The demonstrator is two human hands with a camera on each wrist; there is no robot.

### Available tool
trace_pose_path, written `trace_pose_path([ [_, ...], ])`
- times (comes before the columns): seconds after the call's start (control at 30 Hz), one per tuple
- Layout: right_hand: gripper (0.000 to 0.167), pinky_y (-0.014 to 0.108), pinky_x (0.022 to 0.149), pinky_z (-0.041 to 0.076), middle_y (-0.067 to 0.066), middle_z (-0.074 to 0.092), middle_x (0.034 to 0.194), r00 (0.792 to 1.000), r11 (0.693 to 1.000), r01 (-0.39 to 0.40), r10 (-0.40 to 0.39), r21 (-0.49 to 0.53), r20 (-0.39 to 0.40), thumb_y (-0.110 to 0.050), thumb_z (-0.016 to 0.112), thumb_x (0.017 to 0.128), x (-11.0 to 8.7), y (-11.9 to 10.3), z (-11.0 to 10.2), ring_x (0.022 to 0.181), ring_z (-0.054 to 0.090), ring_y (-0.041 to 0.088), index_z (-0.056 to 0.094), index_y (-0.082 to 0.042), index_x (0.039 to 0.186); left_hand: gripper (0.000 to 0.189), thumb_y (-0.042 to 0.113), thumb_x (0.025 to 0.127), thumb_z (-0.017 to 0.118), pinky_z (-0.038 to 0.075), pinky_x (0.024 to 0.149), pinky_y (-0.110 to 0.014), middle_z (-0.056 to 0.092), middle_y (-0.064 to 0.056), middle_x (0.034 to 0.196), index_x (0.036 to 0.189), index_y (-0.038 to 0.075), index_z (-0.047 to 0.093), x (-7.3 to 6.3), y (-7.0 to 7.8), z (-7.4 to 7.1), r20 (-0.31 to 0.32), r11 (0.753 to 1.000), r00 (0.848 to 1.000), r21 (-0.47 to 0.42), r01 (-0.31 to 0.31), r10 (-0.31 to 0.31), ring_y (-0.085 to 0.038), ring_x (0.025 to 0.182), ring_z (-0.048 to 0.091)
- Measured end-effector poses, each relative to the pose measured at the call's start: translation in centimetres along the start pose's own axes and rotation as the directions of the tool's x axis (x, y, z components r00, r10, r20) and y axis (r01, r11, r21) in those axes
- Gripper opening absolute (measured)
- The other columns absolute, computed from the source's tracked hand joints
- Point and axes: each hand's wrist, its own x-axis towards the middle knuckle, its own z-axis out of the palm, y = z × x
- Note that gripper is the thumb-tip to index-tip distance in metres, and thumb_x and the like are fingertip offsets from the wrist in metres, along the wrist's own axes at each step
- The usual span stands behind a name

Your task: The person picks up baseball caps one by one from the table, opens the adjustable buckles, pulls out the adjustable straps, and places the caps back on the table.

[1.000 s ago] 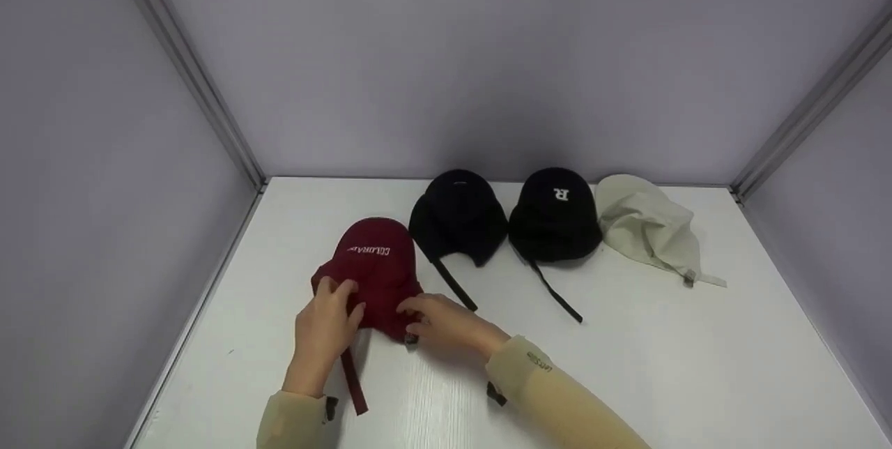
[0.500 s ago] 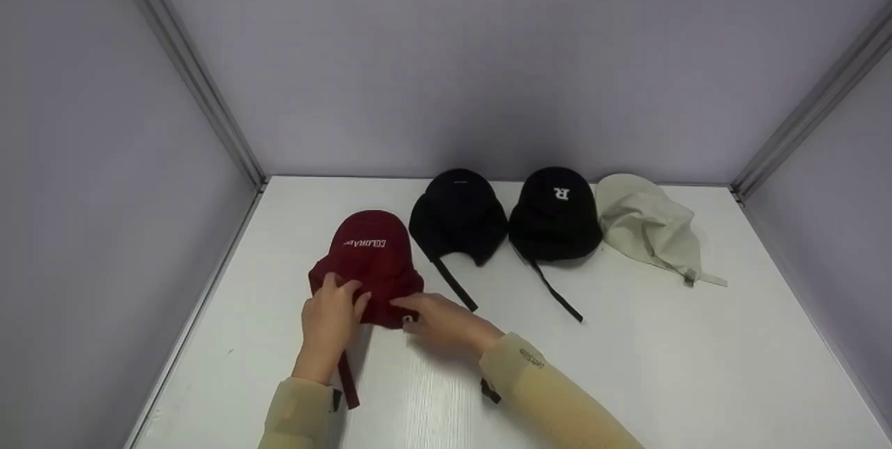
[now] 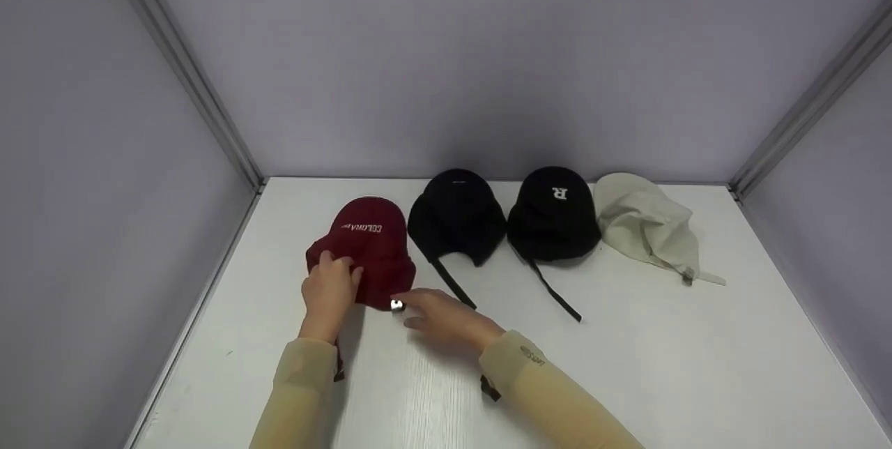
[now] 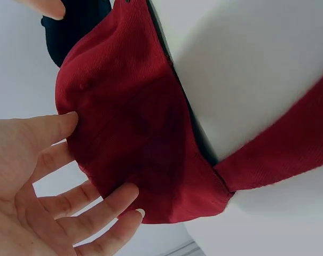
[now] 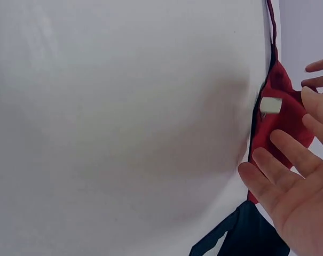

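Note:
A dark red baseball cap [image 3: 373, 243] with white lettering lies at the left of the row, strap side toward me. My left hand [image 3: 329, 292] rests on its left part. In the left wrist view, the thumb and fingers [image 4: 121, 198] are spread against the red cloth, a loose red strap [image 4: 284, 141] trailing away. At the cap's right rear corner is my right hand [image 3: 446, 316], its fingertips beside a shiny metal buckle [image 3: 397, 305]. The right wrist view shows this hand's fingers [image 5: 292, 149] extended and spread over the red cloth, near the pale-looking buckle.
Right of the red cap stand a plain black cap [image 3: 460, 215], a black cap with a white R [image 3: 554, 219] and a crumpled cream cap [image 3: 648, 222]. Straps extend from them across the white table [image 3: 662, 365]. Grey panels [image 3: 446, 58] enclose the back and sides.
The red cap has slid away from me toward the back wall, level with the other caps. My left hand has moved forward with it; the right hand has shifted only slightly.

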Motion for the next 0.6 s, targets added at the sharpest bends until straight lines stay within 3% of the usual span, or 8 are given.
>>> trace_pose_path([
  [0.33,0.047,0.033,0.113,0.028,-0.005,0.047,0.146,0.995,0.994,-0.096,0.096,-0.046,-0.014,-0.028,0.057,0.101,0.9,0.3,-0.6,0.139,0.035,0.013,0.047,-0.018,0.147,0.025,0.022,0.094,0.067,0.052,0.062,-0.054,0.057,-0.023,0.098,0.104,0.000,0.072,2.6,0.3,0.8,-0.004,1.000,1.000,0.008,0.019,-0.019,-0.041,0.077,0.063],
  [0.6,0.050,0.033,0.113,0.027,-0.002,0.045,0.148,0.996,0.996,-0.079,0.078,-0.034,-0.043,-0.033,0.055,0.101,1.3,0.6,-1.1,0.139,0.034,0.013,0.046,-0.016,0.147,0.025,0.021,0.096,0.065,0.052,0.062,-0.054,0.057,-0.024,0.100,0.107,-0.001,0.072,4.4,-0.2,1.6,-0.017,1.000,1.000,0.026,0.004,-0.004,-0.042,0.081,0.063],
])
